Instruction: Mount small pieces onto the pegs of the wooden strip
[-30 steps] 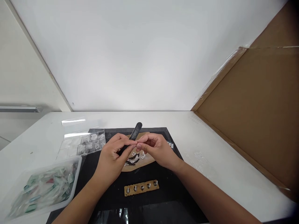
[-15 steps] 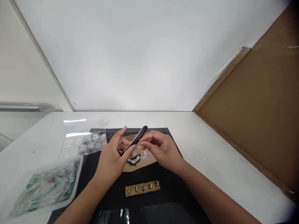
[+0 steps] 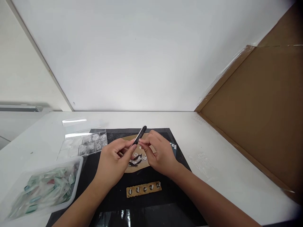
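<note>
A slim black nail file [image 3: 141, 134] with a pale edge slants up and away in front of me. My left hand [image 3: 117, 154] grips its lower end between thumb and fingers. My right hand [image 3: 158, 151] is closed in a pinch at the file's right edge, fingertips touching it; whether a small piece is between them is hidden. Below the hands, a brown sheet [image 3: 132, 169] holds small white bits and torn black strips [image 3: 135, 163]. Nearer to me lies a wavy-edged wooden strip [image 3: 144, 189] with several round metal holders, each bearing a small white piece.
At left stands a plastic tub [image 3: 79, 179] full of bagged nail tips. Behind it lies a clear compartment box [image 3: 91, 146] with its lid raised. A dark card with white ovals [image 3: 173, 146] shows behind my right hand. A black mat [image 3: 113, 201] covers the table; cardboard [image 3: 255, 110] borders the right.
My left fingers have closed in around the nail file, and it stands a little steeper. My right hand has shifted slightly left, uncovering the card with white ovals.
</note>
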### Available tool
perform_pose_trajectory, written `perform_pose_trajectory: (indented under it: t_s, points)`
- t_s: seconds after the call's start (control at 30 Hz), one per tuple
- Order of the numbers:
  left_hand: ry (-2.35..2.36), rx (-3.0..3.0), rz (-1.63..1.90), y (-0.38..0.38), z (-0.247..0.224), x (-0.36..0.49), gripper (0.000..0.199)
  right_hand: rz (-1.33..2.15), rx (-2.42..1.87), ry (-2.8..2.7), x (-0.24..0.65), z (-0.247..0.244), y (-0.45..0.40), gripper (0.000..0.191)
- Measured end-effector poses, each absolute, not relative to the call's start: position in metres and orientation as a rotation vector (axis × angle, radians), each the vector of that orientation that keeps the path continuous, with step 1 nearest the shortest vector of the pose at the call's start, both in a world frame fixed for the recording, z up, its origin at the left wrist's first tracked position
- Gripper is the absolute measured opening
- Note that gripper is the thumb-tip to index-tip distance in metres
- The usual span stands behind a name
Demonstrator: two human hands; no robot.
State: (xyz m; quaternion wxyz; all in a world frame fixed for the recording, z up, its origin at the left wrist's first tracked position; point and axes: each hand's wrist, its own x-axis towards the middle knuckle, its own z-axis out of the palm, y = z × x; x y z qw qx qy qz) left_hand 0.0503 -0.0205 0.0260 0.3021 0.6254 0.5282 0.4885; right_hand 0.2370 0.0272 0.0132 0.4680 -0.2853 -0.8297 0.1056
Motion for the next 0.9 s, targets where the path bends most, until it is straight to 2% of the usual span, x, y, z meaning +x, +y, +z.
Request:
perform_pose_trajectory:
  t_s: [0.23,0.4,0.9]
  points:
    - [1.371,1.710,1.276,-0.022,0.023,0.052,0.022,0.150,-0.724,-1.958,0.239,0.013,0.035,0.012]
    - [1.398,1.758,1.290,-0.022,0.022,0.052,0.021,0.223,-0.719,-2.075,0.238,0.013,0.033,0.015]
    - [1.406,1.684,1.317,-0.021,0.025,0.051,0.020,0.113,-0.706,-2.036,0.236,0.010,0.039,0.018]
